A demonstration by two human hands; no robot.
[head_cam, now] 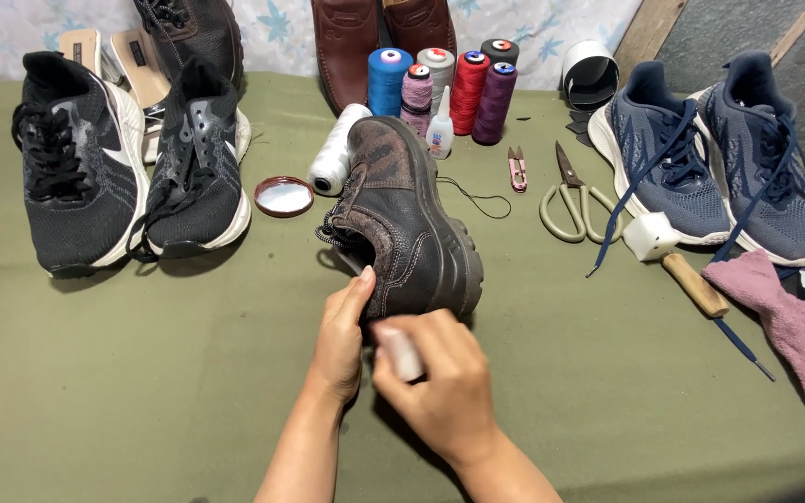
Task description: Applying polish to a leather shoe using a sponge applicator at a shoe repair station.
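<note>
A worn dark brown leather shoe point(401, 214) lies on its side on the green cloth-covered table point(142, 373), toe pointing away. My left hand point(342, 335) holds its heel end, thumb against the leather. My right hand point(435, 382) grips a small pale object point(401, 352), blurred, pressed close to the shoe's heel. What the pale object is cannot be made out.
Black sneakers point(123, 168) stand at left, blue sneakers point(710, 158) at right. Behind the shoe are thread spools point(440, 88), a glue bottle point(439, 130), a round lid point(283, 197), snips point(517, 169), scissors point(570, 200), a white block point(649, 236), a wooden-handled tool point(696, 284) and a pink rag point(794, 326).
</note>
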